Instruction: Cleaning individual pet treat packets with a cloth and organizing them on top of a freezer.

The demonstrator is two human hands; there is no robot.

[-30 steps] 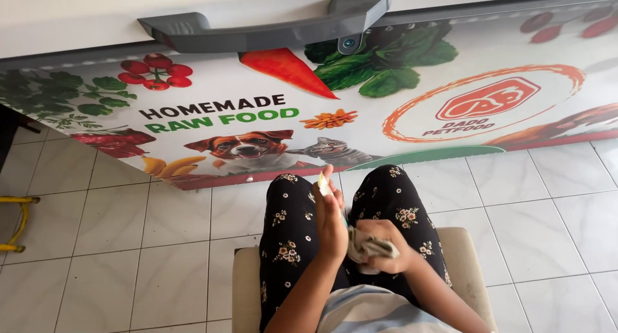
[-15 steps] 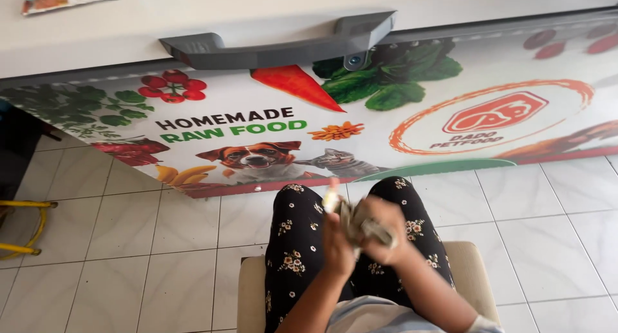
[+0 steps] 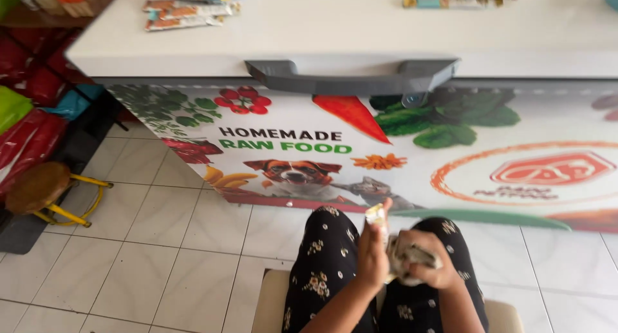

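Sitting on a pale seat [image 3: 499, 315], knees in black floral trousers [image 3: 325, 262] pointing at a chest freezer. Just above the lap, left hand [image 3: 373, 256] closed on a small yellowish packet [image 3: 375, 214], pinched upright at the fingertips; right hand [image 3: 421, 262] clenched around a crumpled grey-white wad [image 3: 405, 252], touching the left hand. Hard to make out what the wad is, most of it buried in the fist. Forearms cut off by the lower edge. Pale floor tiles [image 3: 161, 256] all around; off to the left, a round wooden stool on yellow legs [image 3: 42, 191], well apart from the knees. Directly ahead, blocking the way forward, the freezer front [image 3: 450, 172] covered in a printed wrap: red carrot, green leaves, berries, a dog and cat, an orange-red round emblem to the right. Above that, a grey handle [image 3: 351, 78] under the white lid [image 3: 386, 33]. Farthest back, flat orange and teal sachets [image 3: 187, 14] lying on the lid, partly cropped at the top. Red and green bags [image 3: 22, 123] stacked at far left, half out of view.
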